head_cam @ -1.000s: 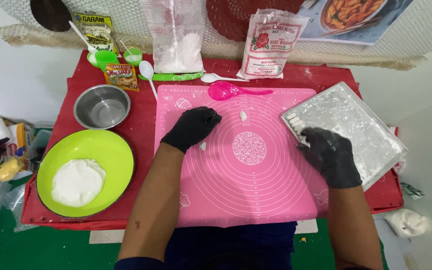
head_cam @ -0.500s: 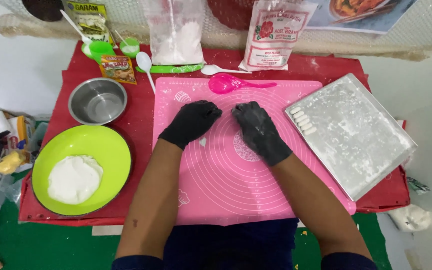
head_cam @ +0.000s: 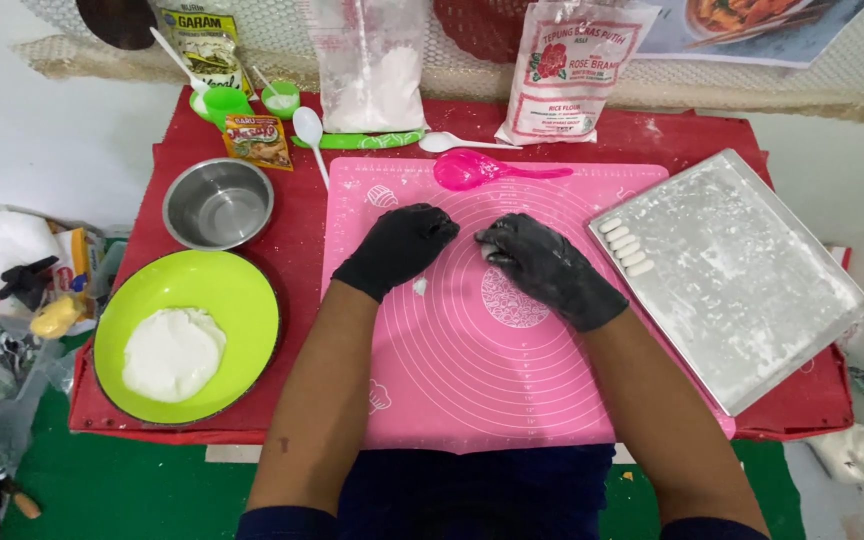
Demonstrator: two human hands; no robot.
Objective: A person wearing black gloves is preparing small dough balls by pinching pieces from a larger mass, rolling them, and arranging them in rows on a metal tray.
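While both hands rest on mat: six dough pieces, tray.

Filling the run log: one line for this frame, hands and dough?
left hand: on pink mat | right hand: pinching dough piece | tray: shaped pieces in row | green bowl: dough

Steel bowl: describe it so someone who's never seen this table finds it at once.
Start at the pink mat in the middle of the red table. Left of it sits a large lime-green plate holding white dough; the steel bowl is just beyond that plate. It is the only round, shiny metal container there, and it looks empty.
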